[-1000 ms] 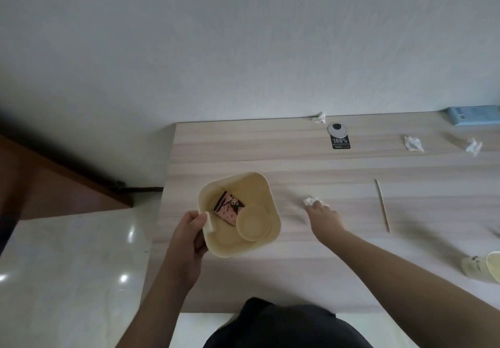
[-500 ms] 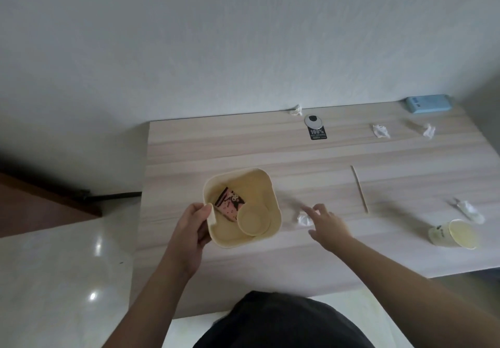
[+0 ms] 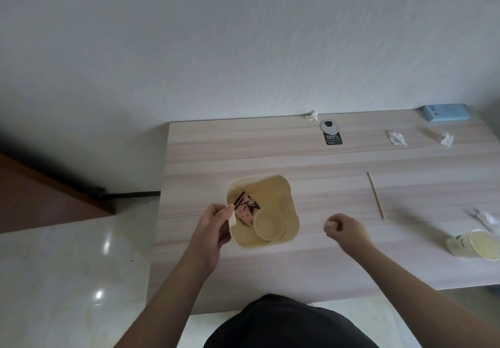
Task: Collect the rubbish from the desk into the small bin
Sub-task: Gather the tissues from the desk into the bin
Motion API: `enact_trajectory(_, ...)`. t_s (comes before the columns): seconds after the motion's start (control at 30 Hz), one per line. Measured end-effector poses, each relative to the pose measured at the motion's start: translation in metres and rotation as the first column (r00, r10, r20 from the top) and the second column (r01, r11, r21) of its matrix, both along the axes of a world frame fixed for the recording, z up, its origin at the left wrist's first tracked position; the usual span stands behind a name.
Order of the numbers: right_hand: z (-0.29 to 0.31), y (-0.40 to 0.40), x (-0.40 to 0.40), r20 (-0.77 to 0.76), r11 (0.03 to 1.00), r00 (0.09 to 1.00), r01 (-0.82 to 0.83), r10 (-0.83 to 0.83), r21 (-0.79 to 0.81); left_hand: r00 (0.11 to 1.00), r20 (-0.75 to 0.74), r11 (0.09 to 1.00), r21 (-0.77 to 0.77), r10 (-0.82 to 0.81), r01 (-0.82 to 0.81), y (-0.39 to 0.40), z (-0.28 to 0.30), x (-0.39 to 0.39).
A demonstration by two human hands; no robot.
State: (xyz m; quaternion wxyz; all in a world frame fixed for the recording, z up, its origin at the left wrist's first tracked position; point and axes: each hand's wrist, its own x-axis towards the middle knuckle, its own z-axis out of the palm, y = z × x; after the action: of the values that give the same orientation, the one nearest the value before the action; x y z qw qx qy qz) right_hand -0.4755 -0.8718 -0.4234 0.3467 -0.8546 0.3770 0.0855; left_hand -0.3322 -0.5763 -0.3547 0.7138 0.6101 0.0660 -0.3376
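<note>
Rubbish — a crumpled tissue wad pinched in the closed right hand — sits just right of the small bin, whose near-left rim the left hand grips on the bench.

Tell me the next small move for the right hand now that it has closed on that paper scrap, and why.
Probably carry the right hand leftward over the small bin and let go. Its fingers are closed on a white paper scrap just right of the bin, the bin's top is open, and the left hand grips its near-left rim, steadying it.
</note>
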Motion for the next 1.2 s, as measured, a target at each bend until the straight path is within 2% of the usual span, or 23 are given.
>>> enact_trajectory(0.1, 0.038, 0.003, -0.001, 0.243, 0.982, 0.954, 0.151, -0.175, 0.116, 1.0, -0.004, 1.0, -0.004, -0.018, 0.018, -0.008, 0.004, -0.001)
enact_trajectory(0.17, 0.067, 0.008, 0.003, 0.387, 0.972, 0.895, 0.174, -0.222, 0.155, 0.999, -0.008, 0.999, 0.002, -0.034, 0.034, -0.014, 0.004, -0.002)
enact_trajectory(0.27, 0.112, 0.025, 0.01, 0.513, 0.983, 0.842, 0.101, -0.167, 0.154, 0.998, -0.017, 0.998, 0.026, -0.062, 0.063, -0.024, 0.003, -0.005)
enact_trajectory(0.33, 0.138, 0.044, 0.015, 0.582, 0.988, 0.811, -0.042, -0.054, 0.151, 0.995, -0.012, 0.994, 0.042, -0.097, 0.097, -0.03, 0.003, -0.006)
enact_trajectory(0.4, 0.154, 0.063, 0.019, 0.569, 0.974, 0.809, -0.216, 0.143, 0.062, 0.989, -0.002, 0.988, 0.047, -0.146, 0.146, -0.035, 0.004, -0.008)
enact_trajectory(0.5, 0.157, 0.082, 0.024, 0.38, 0.894, 0.814, -0.44, 0.439, -0.09, 0.981, 0.008, 0.981, 0.021, -0.194, 0.193, -0.04, 0.002, -0.01)
enact_trajectory(0.6, 0.149, 0.092, 0.023, 0.217, 0.817, 0.788, -0.554, 0.577, -0.16, 0.977, 0.008, 0.977, -0.018, -0.213, 0.213, -0.041, -0.002, -0.011)
enact_trajectory(0.8, 0.14, 0.089, 0.013, 0.237, 0.818, 0.791, -0.574, 0.563, -0.028, 0.972, 0.03, 0.972, -0.028, -0.231, 0.232, -0.043, -0.004, -0.021)
enact_trajectory(1.03, 0.143, 0.057, -0.013, 0.286, 0.857, 0.808, -0.493, 0.515, -0.151, 0.979, 0.034, 0.979, 0.006, -0.202, 0.202, -0.053, 0.002, -0.041)
enact_trajectory(1.2, 0.147, 0.022, -0.053, 0.261, 0.856, 0.817, -0.47, 0.514, -0.215, 0.985, 0.032, 0.985, 0.039, -0.167, 0.166, -0.074, 0.007, -0.062)
